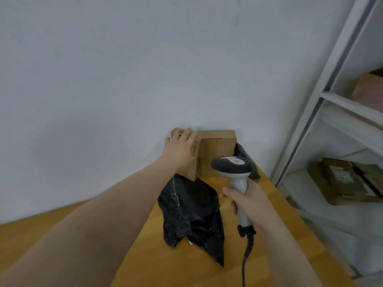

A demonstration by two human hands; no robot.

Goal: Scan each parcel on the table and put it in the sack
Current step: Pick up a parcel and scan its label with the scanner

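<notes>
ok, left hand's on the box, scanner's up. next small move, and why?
Probably grip the cardboard box and turn it until a label faces the barcode scanner. The left hand lies flat on it with straight fingers, not gripping. The right hand holds the scanner close by, head pointing that way, and no barcode label is plain on the faces in view.

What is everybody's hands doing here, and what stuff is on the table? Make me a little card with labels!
left hand: lies flat, fingers straight, on a cardboard box
right hand: grips the scanner by its handle, head pointing toward the boxes
second box: behind the first, against the wall
black bag parcel: crumpled on the table, between the two arms
second black parcel: partly hidden behind the scanner
shelf: to the right, holding more boxes
sack: not in view
</notes>
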